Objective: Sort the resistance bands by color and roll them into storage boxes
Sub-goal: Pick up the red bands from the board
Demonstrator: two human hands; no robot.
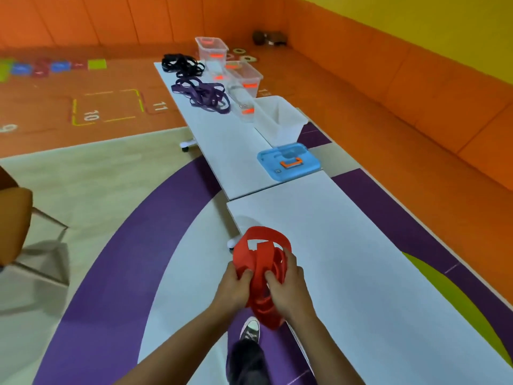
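From my feed, two white tables run end to end. The near table [361, 259] is the working surface under the hands, and the far table [222, 140] carries the stock. On the far one, along the right edge, there's an open white bin [280, 118] and, nearer me, a blue lid [288, 165] with an orange handle lying flat. I'd guess the lid is off so the bin can take rolls. Beyond the bin stand the clear storage boxes [247, 79] with orange latches, lined up just beside the piles they would serve.

The purple bands [202, 94] lie in one loose heap and the black bands [180, 65] in another farther back, so those colours look sorted but not rolled.

Now the red bands [261, 259]: they're a tangled bundle held up over the near table's left edge. The left hand [233, 287] grips the loops from one side and the right hand [288, 284] from the other, fingers curled into them. My read is that they're being gathered for rolling.
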